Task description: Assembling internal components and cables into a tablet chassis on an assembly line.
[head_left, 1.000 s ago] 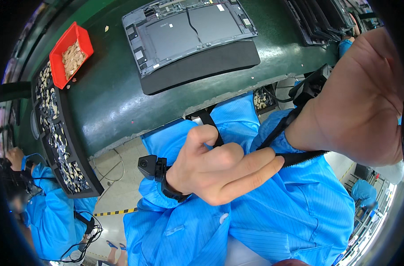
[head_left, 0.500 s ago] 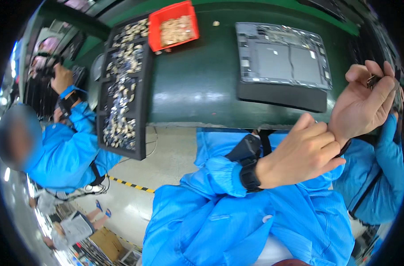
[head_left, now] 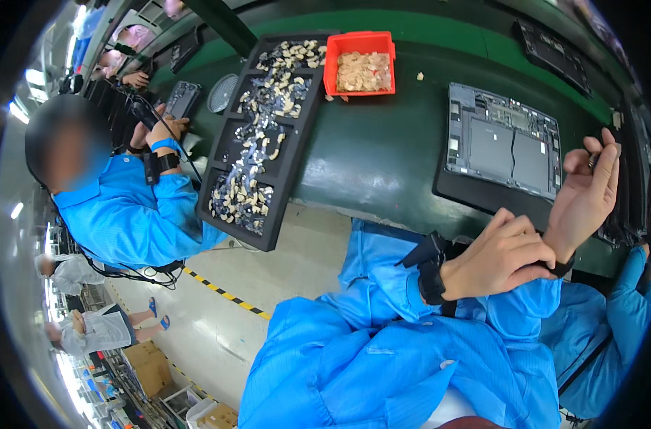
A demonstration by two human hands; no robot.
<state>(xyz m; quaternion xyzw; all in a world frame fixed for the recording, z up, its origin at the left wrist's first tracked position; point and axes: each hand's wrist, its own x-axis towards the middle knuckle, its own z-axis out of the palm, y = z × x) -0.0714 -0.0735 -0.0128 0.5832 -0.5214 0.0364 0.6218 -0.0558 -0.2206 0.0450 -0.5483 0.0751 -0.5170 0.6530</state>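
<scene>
The person's left hand (head_left: 500, 254) closes its fingers around the black strap (head_left: 558, 268) at the right wrist, apparently to work it, while the right hand (head_left: 586, 193) is raised with fingers pinched narrowly on a small dark object too small to identify; both hover off the near edge of the green bench (head_left: 368, 150). The opened tablet (head_left: 504, 139) lies flat on its dark mat just ahead; the black parts tray (head_left: 257, 136) overhangs the edge at left, leaving bare bench between.
</scene>
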